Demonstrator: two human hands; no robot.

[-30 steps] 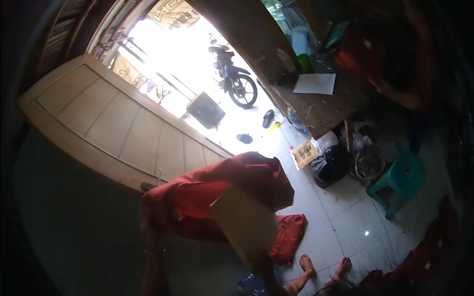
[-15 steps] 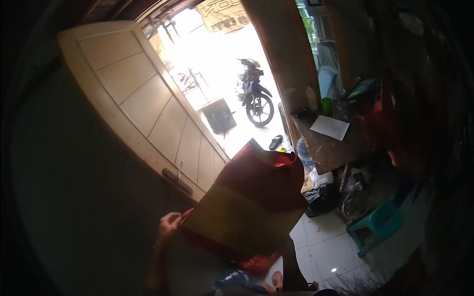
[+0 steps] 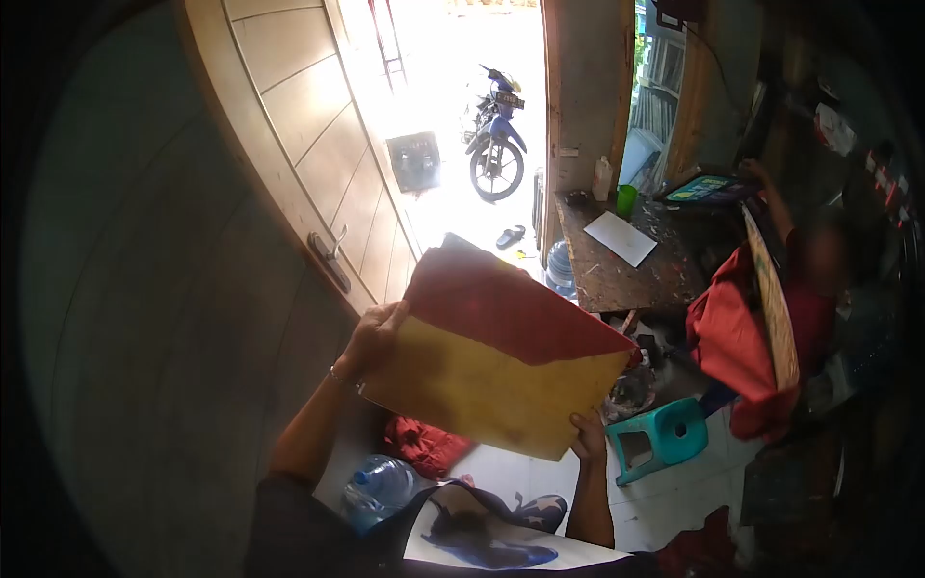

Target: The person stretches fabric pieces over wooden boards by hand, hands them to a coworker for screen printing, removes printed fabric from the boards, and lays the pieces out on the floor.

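A flat yellow board (image 3: pixel 482 400) is held up in front of me, tilted. Red cloth (image 3: pixel 511 303) covers its far part. My left hand (image 3: pixel 374 337) grips the left edge where the cloth meets the board, fingers closed. At the lower right corner, my right hand (image 3: pixel 587 438) pinches the board with its thumb on the yellow face. Its other fingers are hidden behind. More red fabric (image 3: pixel 424 445) lies bunched on the floor below the board, beside a clear blue water jug (image 3: pixel 379 489).
An open door (image 3: pixel 308 135) stands left, a motorbike (image 3: pixel 498 135) outside. Right, a worn table (image 3: pixel 631 281) bears white paper (image 3: pixel 621 238) and a green cup (image 3: pixel 626 199). A teal stool (image 3: pixel 660 440) stands nearby. Another person (image 3: pixel 814 308) is beside a board with red cloth (image 3: pixel 727 323).
The cloth, raised with its opening showing before, now lies flatter over the board's far part. My left hand has moved up and right onto the edge; my right hand now shows at the corner.
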